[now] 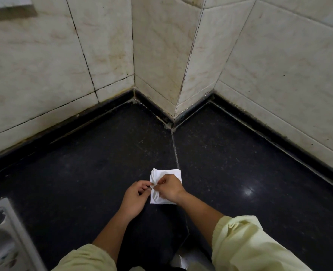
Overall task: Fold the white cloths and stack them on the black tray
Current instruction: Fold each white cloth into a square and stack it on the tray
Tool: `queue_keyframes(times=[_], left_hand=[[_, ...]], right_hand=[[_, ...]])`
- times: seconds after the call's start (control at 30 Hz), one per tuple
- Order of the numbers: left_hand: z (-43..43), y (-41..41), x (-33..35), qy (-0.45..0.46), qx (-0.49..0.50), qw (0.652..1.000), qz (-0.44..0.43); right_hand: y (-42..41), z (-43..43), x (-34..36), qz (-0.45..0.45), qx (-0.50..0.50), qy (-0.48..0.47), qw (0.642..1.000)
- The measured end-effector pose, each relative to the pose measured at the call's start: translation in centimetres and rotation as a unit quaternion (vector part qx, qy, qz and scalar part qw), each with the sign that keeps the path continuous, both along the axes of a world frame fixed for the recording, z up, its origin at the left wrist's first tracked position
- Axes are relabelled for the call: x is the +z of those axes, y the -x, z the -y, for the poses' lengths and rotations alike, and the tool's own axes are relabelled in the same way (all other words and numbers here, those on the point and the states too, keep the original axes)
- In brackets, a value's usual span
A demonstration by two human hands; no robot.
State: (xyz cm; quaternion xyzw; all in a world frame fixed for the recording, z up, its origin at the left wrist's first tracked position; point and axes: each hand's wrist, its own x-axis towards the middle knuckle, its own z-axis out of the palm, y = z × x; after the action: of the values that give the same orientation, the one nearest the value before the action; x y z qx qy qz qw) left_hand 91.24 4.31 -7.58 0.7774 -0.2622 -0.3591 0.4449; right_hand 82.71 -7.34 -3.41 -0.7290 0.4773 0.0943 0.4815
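A small white cloth, folded into a rough square, lies on the black stone counter near the middle of the view. My right hand rests on top of it and pinches its left edge. My left hand comes in from the left, and its fingertips pinch the same edge right beside the right hand's. The lower part of the cloth is hidden under my right hand. No black tray is in view.
Cream marble-tiled walls form a jutting corner behind the counter. A steel sink rim shows at the lower left. Something white peeks out between my pale yellow sleeves at the bottom edge.
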Motion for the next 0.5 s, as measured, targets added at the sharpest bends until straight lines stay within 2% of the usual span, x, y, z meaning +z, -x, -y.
queue_keyframes(times=[0.17,0.33,0.5], left_hand=[[0.2,-0.2,0.1,-0.008,0.006,1.000,-0.008],[0.3,0.4,0.9,-0.007,0.021,1.000,-0.017],[0.4,0.6,1.0,-0.027,0.018,0.999,0.021]], right_hand=[[0.3,-0.1,-0.3,0.012,-0.011,-0.028,0.999],[1.9,0.9,0.6,0.039,-0.075,-0.052,0.995],[5.3,2.5,1.0,0.023,-0.084,-0.063,0.994]])
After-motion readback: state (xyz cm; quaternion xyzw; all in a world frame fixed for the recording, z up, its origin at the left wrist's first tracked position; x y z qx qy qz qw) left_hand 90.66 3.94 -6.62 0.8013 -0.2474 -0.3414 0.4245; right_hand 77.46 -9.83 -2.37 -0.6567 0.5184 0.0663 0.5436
